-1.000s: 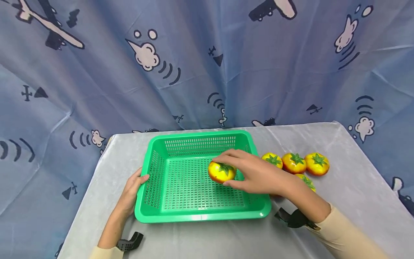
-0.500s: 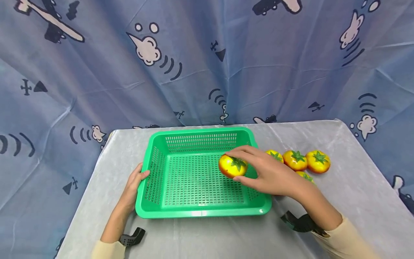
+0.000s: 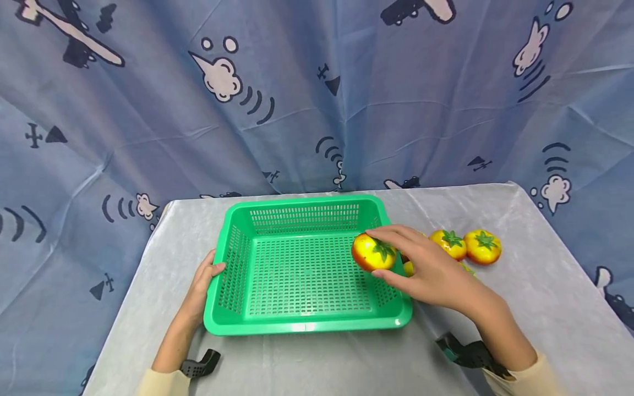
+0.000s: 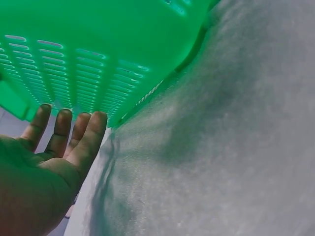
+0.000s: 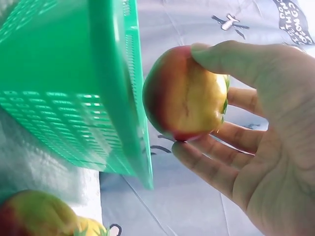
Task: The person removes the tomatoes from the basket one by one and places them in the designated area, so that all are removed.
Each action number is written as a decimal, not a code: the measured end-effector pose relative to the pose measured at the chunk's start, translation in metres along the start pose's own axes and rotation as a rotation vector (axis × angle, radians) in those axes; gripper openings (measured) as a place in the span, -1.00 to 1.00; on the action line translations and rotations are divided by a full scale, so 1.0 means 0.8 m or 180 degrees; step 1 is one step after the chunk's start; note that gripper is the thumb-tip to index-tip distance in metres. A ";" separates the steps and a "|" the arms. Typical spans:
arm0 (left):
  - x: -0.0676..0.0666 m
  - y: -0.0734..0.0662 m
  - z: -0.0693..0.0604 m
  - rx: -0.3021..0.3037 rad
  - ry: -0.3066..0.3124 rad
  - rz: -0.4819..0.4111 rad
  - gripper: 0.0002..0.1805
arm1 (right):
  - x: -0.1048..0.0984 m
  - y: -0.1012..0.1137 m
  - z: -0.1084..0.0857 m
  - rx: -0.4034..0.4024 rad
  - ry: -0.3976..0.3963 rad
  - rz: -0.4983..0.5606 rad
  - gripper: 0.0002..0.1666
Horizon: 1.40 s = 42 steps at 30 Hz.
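Observation:
In the head view my right hand (image 3: 436,272) holds a yellow-and-red tomato (image 3: 373,253) with a green leafy top, between thumb and fingers. It hangs above the right side of a green plastic basket (image 3: 307,327). The right wrist view shows the same tomato (image 5: 184,93) off the table, just beside the basket's rim (image 5: 115,88). My left hand (image 3: 199,286) grips the basket's left side, thumb over the rim; its fingers (image 4: 91,132) lie against the outer wall in the left wrist view. The basket's visible floor is bare.
Several more tomatoes lie right of the basket, among them one tomato (image 3: 482,246) at the far right and another (image 3: 448,243) beside it; my right hand partly hides others. A grey-white cloth (image 3: 317,363) covers the table. Behind hangs a blue patterned curtain (image 3: 292,110).
My right hand has moved to the right with the tomato, from over the basket's middle toward its right rim. The left hand stays on the basket's left side.

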<state>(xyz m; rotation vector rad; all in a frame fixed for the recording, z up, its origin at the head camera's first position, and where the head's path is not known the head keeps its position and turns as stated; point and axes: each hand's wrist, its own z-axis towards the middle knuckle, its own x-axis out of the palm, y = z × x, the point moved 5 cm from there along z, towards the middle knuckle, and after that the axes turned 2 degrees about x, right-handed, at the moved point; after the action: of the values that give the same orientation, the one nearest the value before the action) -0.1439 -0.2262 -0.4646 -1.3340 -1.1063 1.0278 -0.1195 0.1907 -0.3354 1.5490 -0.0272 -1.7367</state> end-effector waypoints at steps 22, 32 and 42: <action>-0.002 -0.002 -0.001 0.0000 -0.0042 0.0117 -0.34 | -0.010 -0.018 -0.031 0.0243 -0.0375 0.0083 -0.14; 0.003 -0.002 0.003 0.0045 -0.0037 0.0195 -0.33 | -0.022 -0.020 -0.035 0.0294 -0.0453 -0.0046 -0.09; 0.001 0.002 0.001 0.0000 -0.0053 0.0142 -0.34 | -0.025 -0.027 -0.034 0.0334 -0.0519 -0.0113 -0.12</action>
<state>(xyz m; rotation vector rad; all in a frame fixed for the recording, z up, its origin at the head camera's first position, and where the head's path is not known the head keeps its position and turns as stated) -0.1445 -0.2251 -0.4659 -1.3578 -1.0931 1.0733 -0.1093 0.2295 -0.3367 1.4860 -0.1761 -1.9127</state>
